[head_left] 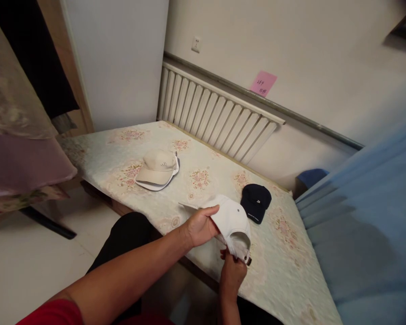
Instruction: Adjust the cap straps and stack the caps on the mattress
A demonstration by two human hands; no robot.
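Observation:
A white baseball cap (228, 214) is held up over the near edge of the bed, its brim pointing left and its back opening towards me. My left hand (203, 225) grips the cap's near side, thumb on the outside and fingers hidden beneath. At the rear strap, my right hand (233, 268) is closed on the cap's lower back edge, beside a small dark buckle. Just beyond lies a navy cap (256, 201) with small white lettering. Farther left, a beige cap (157, 166) rests on top of a white one, whose brim shows underneath.
A flowered cover spreads over the bed (203, 158). Along the wall behind runs a white radiator (216, 115), with a pink note (263, 83) above. Blue curtain (368, 216) hangs at the right. Clothes (23, 149) hang at the left, over a tiled floor (23, 271).

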